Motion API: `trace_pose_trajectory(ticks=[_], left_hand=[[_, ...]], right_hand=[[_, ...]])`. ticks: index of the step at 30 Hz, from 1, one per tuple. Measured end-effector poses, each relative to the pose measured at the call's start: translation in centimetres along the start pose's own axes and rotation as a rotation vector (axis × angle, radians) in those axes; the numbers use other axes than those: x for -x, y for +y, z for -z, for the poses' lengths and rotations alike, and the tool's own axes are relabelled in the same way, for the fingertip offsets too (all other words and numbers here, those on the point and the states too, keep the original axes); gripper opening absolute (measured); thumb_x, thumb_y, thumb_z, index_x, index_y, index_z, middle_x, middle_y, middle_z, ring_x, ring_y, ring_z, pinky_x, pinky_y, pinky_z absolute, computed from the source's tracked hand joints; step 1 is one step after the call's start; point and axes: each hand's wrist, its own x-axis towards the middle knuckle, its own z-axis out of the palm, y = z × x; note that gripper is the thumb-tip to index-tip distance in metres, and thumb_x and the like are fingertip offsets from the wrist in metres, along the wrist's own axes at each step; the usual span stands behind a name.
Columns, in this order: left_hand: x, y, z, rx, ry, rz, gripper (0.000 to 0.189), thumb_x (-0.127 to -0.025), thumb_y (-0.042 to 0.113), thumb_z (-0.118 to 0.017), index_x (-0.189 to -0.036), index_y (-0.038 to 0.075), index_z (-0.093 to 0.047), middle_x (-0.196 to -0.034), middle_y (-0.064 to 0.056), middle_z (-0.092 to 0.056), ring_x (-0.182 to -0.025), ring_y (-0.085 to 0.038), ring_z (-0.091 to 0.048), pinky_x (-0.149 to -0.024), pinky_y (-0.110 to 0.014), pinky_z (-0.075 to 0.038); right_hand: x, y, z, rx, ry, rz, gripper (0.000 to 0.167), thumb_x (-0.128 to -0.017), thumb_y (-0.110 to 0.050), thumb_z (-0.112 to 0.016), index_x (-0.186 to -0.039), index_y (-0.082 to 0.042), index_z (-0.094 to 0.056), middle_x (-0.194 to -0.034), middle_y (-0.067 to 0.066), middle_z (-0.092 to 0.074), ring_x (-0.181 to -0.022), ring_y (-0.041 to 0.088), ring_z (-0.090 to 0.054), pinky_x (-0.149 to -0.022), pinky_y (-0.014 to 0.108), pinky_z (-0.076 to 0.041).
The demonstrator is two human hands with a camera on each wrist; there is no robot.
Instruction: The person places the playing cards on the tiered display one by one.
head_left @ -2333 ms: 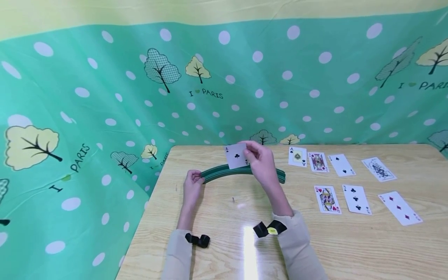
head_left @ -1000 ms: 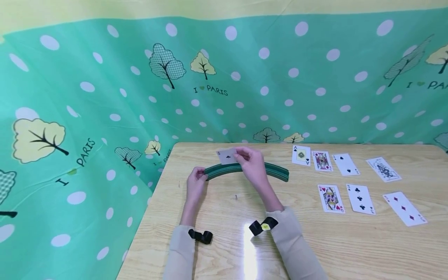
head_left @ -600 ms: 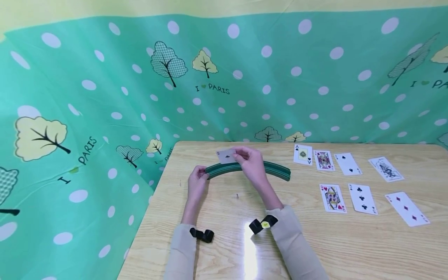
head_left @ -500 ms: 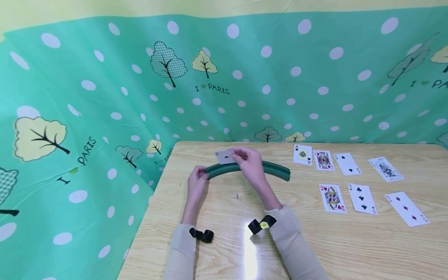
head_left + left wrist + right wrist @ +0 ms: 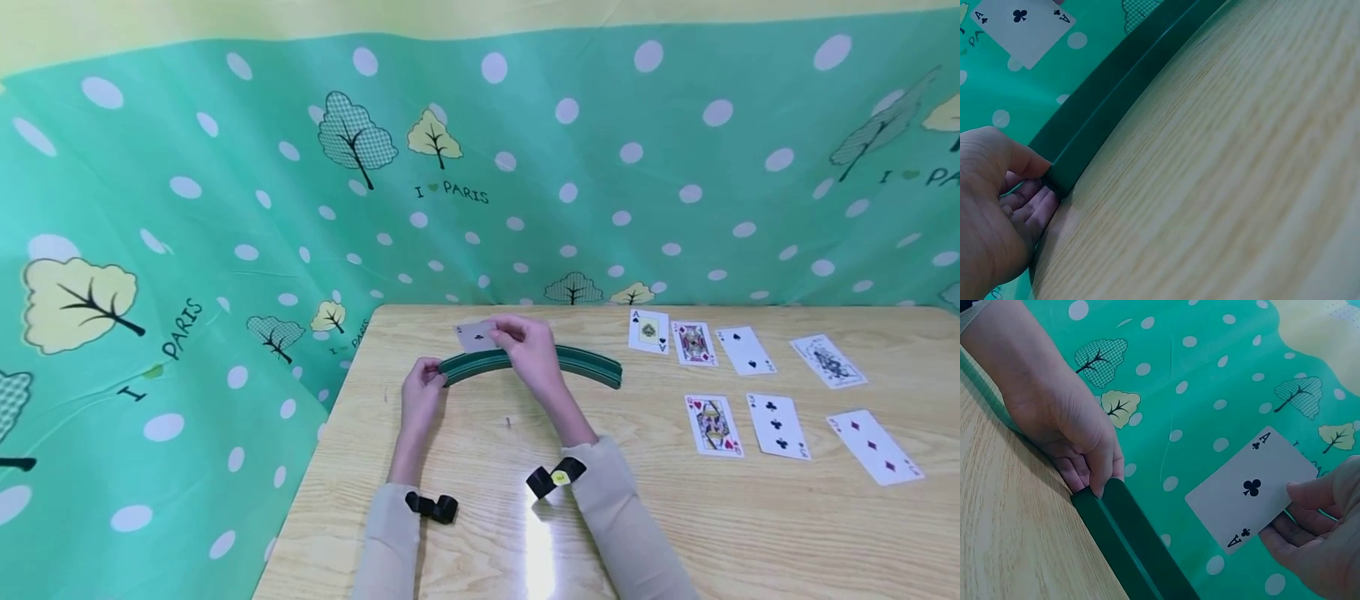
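One playing card, the ace of clubs (image 5: 474, 336), hangs in the air just beyond the left half of a curved green holder (image 5: 592, 367). I have it pinched at one end in the right hand (image 5: 528, 354), thumb on the face and fingers behind, with the face tilted up toward me. In both wrist views I can see a strip of cloth between card and holder, so they look apart.

The holder bows away from me and has a groove along its length. My left hand (image 5: 422, 392) grips its left end, thumb at the groove and fingers tucked beneath; I cannot tell whether that end is raised off the table (image 5: 750, 529). From the head view, the right hand hides part of the holder's middle.

Well to the right, seven cards lie face up in two loose rows. Across the far row I read an ace of spades (image 5: 648, 332), a face card (image 5: 694, 343) too small to name, a two of spades (image 5: 747, 350) and a card with a dark drawn figure (image 5: 828, 362). Nearer me are a queen of hearts (image 5: 714, 425), a three of clubs (image 5: 779, 426) and a three of diamonds (image 5: 875, 447).

Pale sleeves (image 5: 630, 521) carry black devices (image 5: 431, 507) near the wrists. Beyond the table hangs green cloth (image 5: 262, 150) printed with white dots and trees.
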Motion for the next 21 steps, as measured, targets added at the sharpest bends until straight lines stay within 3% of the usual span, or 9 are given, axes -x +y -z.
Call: trace_pose_trajectory(ticks=[14,21], left_hand=[[0.2,0.1,0.0,-0.007,-0.011,-0.008,0.023,-0.097,-0.002,-0.057,-0.119,-0.004,-0.063,-0.115,-0.021,-0.065,-0.105,-0.028,-0.061,-0.090,-0.034,-0.049],[0.2,0.1,0.1,-0.010,-0.007,-0.017,0.024,-0.096,-0.002,-0.057,-0.119,-0.004,-0.062,-0.114,-0.020,-0.065,-0.105,-0.029,-0.061,-0.091,-0.036,-0.050]], right_hand=[[-0.5,0.5,-1.4,-0.025,0.012,-0.020,0.022,-0.098,0.000,-0.066,-0.118,0.001,-0.075,-0.114,0.018,-0.074,-0.103,0.029,-0.069,-0.092,0.052,-0.056],[-0.9,1.7,-2.0,-0.012,0.021,-0.007,0.021,-0.098,0.000,-0.065,-0.117,-0.001,-0.075,-0.116,0.016,-0.074,-0.104,0.028,-0.069,-0.088,0.039,-0.057]])
